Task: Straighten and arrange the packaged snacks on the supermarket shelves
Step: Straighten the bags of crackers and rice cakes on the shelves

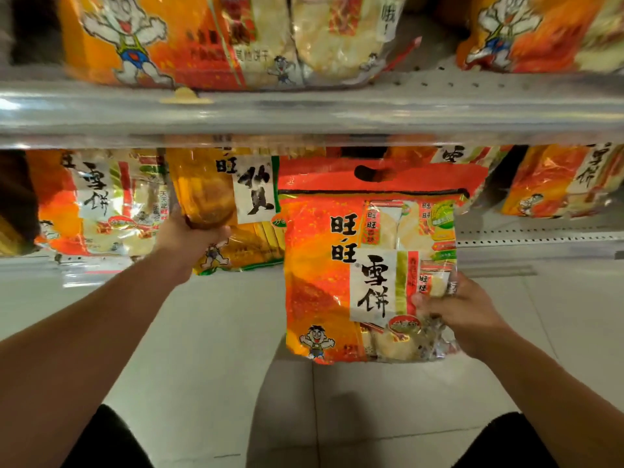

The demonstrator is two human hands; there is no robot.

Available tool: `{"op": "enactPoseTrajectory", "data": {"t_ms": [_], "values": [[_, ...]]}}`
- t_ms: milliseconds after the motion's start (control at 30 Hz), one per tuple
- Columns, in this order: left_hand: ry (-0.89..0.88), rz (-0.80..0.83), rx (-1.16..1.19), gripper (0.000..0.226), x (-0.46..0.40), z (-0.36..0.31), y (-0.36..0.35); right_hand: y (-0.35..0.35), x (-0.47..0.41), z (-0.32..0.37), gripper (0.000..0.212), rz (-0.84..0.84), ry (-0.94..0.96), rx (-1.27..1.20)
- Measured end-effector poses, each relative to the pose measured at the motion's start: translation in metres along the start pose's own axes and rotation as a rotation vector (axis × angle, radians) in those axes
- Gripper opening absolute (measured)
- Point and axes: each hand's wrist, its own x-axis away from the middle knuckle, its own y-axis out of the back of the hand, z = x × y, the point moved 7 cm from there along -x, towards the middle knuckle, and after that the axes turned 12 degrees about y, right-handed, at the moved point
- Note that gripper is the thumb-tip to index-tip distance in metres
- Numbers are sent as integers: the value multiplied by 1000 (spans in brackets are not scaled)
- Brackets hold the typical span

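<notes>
My right hand (462,309) grips the lower right corner of a large orange-red rice cracker bag (341,275) with a carry handle at its top. The bag hangs upright in front of the lower shelf, over the floor. My left hand (190,236) holds the lower left part of a yellow-orange cracker bag (233,204) that stands on the lower shelf, left of the big bag. Another orange snack bag (101,204) leans at the far left of that shelf.
The upper shelf's metal edge (337,113) runs across the view, with orange snack bags (209,38) on it. More bags (557,184) stand at the right of the lower shelf (526,238). Pale floor tiles (209,349) lie below.
</notes>
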Motion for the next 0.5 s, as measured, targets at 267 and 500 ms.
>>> {"op": "enactPoseTrajectory", "data": {"t_ms": [267, 500], "values": [[187, 95, 174, 45, 78, 92, 56, -11, -51, 41, 35, 45, -9, -12], [275, 12, 209, 41, 126, 176, 100, -73, -126, 85, 47, 38, 17, 52]]}}
